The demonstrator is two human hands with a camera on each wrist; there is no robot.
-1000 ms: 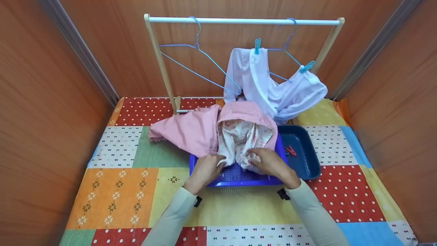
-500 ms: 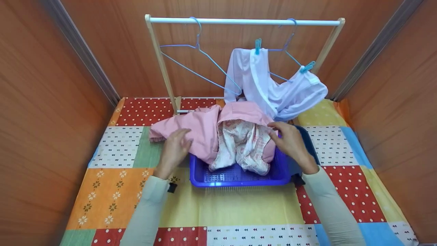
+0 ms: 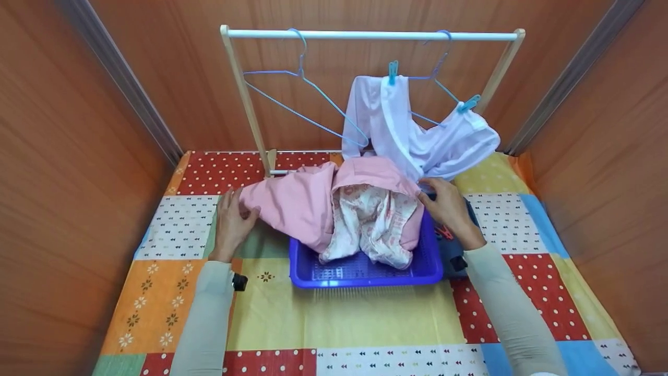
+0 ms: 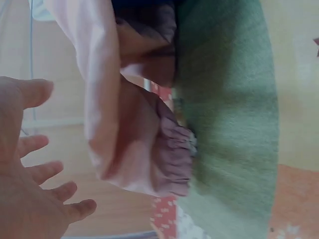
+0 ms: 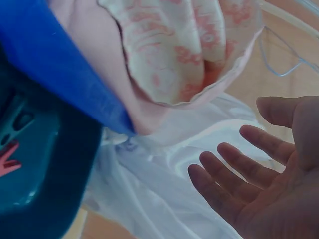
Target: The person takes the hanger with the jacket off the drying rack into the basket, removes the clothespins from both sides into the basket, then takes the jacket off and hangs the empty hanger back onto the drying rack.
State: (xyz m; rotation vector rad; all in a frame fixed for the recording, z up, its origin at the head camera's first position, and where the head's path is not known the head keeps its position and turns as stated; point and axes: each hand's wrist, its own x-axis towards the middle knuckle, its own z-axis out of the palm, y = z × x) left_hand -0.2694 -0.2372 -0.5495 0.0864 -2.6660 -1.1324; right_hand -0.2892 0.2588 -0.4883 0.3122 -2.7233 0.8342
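A pink garment [image 3: 297, 206] lies over the blue-purple basket [image 3: 365, 283], its floral-printed pale lining [image 3: 389, 230] showing at an opening. One part with a gathered cuff [image 4: 174, 159] reaches out past the basket's left side. My left hand [image 3: 232, 224] is beside that cuff, overlapping it in the head view; the left wrist view shows spread fingers [image 4: 45, 172] apart from the cloth. At the garment's right edge is my right hand [image 3: 448, 211], its fingertips right by the hem in the head view. In the right wrist view, its fingers [image 5: 227, 186] are loosely spread and hold nothing.
Behind stands a drying rack with a white bar [image 3: 365, 35]. A bare hanger [image 3: 301, 73] hangs at left; at right, teal clothespins [image 3: 393, 73] hold a white garment [image 3: 402, 130] on another. A dark teal tray [image 5: 37, 199] holds a red clothespin [image 5: 9, 162].
Both hands have let go of the lining's lower edge and parted. The left hand has moved left to the cuff, the right hand up and right to the garment's edge.
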